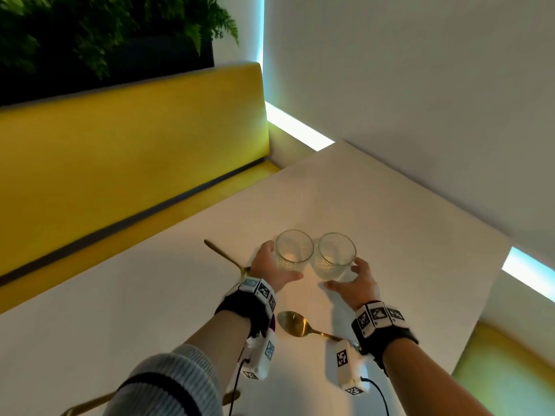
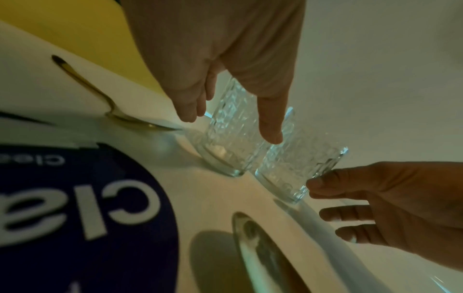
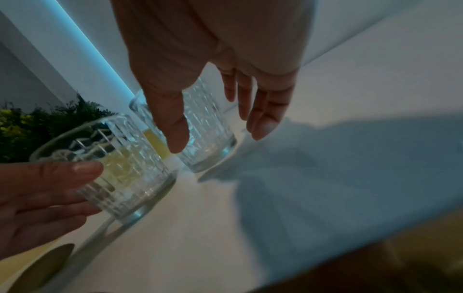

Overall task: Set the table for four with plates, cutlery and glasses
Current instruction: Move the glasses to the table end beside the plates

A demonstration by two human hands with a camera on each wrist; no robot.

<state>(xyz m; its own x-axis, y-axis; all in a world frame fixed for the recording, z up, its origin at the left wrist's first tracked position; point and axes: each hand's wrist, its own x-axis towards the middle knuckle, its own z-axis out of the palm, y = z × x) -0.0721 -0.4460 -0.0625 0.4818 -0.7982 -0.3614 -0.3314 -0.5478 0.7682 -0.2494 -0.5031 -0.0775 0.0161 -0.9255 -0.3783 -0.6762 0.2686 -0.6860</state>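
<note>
Two clear cut-pattern glasses stand upright and side by side on the white table (image 1: 390, 205). My left hand (image 1: 282, 262) brackets the left glass (image 1: 294, 249), fingers at its left side and thumb under its near side, all fairly straight. Spread around the right glass (image 1: 336, 255) is my right hand (image 1: 345, 276), with fingertips at the glass's right side. In the left wrist view the left hand (image 2: 230, 126) straddles the left glass (image 2: 225, 154). The right wrist view has my right hand (image 3: 219, 140) over the right glass (image 3: 210, 152). A gold spoon (image 1: 295, 325) lies near my wrists.
A second gold utensil (image 1: 223, 255) lies left of my left hand, its head hidden behind the wrist. More gold cutlery (image 1: 81, 406) shows at the bottom left. A yellow bench (image 1: 120, 160) runs along the table's left edge; white walls close the far side.
</note>
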